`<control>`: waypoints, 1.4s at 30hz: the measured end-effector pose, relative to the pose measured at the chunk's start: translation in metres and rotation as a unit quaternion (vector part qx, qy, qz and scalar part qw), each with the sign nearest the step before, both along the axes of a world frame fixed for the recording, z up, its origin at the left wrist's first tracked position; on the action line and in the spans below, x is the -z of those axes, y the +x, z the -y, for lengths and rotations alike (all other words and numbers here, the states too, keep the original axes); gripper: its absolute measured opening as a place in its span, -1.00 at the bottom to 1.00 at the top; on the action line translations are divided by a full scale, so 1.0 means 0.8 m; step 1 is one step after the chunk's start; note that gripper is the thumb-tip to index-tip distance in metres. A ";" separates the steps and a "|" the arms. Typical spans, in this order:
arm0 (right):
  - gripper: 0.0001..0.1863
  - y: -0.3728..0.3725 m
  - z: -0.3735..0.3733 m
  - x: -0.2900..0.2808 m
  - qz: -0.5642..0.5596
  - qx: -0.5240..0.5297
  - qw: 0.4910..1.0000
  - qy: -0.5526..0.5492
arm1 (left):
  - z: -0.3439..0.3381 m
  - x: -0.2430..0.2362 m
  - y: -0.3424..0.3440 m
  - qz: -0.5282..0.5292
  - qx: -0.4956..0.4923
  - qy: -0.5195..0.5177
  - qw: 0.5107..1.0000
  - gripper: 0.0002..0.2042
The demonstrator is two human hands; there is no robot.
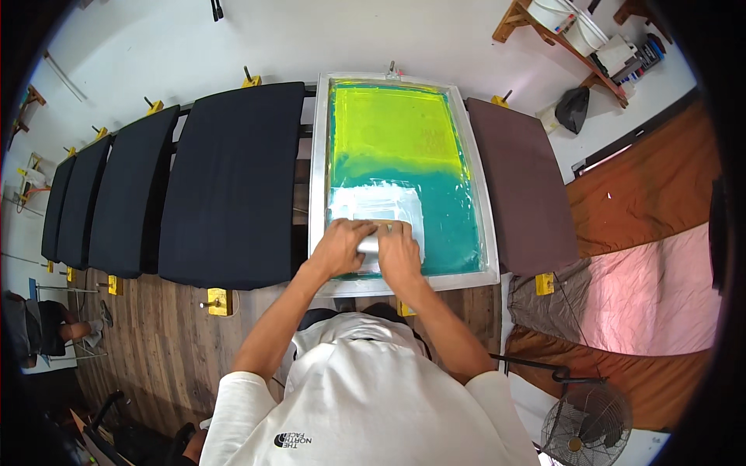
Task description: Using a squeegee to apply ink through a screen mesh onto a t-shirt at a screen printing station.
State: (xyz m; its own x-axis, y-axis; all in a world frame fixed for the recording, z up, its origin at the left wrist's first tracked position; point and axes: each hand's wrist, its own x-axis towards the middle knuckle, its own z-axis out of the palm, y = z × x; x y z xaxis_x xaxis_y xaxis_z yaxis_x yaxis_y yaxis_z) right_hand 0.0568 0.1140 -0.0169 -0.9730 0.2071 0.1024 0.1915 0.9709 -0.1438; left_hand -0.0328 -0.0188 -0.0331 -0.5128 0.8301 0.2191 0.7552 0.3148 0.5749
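My left hand [339, 247] and my right hand [399, 252] are closed on a silver squeegee [367, 245] with a tan edge. It is over the lower left of a screen in a silver frame [488, 241]. The screen's mesh [451, 217] is teal, with a bright yellow-green coated area [388, 124] at its far end. A patch of white ink [350, 196] lies around and just beyond my hands. My fingers hide part of the squeegee.
Dark padded platens [225, 179] line the left, and a brown platen [521, 186] adjoins the screen's right. A shelf with buckets [552, 15] is at upper right, a fan [583, 427] at lower right. A seated person [54, 326] is at far left.
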 end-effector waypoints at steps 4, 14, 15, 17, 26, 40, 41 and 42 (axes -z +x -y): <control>-0.72 0.019 0.019 0.011 -0.003 0.018 0.996 0.090 | 0.005 0.025 0.024 0.014 -0.003 -0.016 1.000 -0.33; -0.53 0.034 0.034 -0.006 0.102 -0.055 0.990 0.076 | 0.034 0.019 0.051 0.072 -0.013 -0.098 0.993 -0.26; -0.54 0.031 0.031 -0.015 0.113 -0.057 0.991 0.040 | 0.035 0.006 0.051 0.072 -0.014 -0.100 0.992 -0.26; -0.55 0.028 0.022 -0.026 0.121 -0.057 0.991 0.005 | 0.031 -0.020 0.049 0.071 -0.002 -0.125 0.990 -0.31; -0.41 -0.003 -0.027 -0.026 0.021 -0.090 0.988 -0.127 | -0.002 -0.032 0.018 -0.016 -0.058 -0.080 0.995 -0.47; -0.22 0.029 -0.038 0.032 -0.005 -0.113 0.974 -0.195 | -0.009 -0.003 0.071 -0.148 -0.066 -0.240 0.957 -0.48; -0.23 0.032 -0.040 0.030 0.012 -0.104 0.974 -0.203 | -0.010 -0.002 0.073 -0.150 -0.058 -0.243 0.956 -0.47; -0.23 0.032 -0.042 0.028 0.012 -0.105 0.973 -0.203 | -0.011 -0.004 0.072 -0.150 -0.059 -0.244 0.956 -0.47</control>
State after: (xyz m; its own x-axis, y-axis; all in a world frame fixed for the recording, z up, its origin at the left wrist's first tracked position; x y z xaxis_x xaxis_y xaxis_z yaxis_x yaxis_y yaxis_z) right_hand 0.0826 0.1476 -0.0392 -0.9993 0.0218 0.0296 0.0032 0.8531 -0.5218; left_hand 0.0244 -0.0103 -0.0297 -0.5837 0.8115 -0.0275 0.8061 0.5831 0.1009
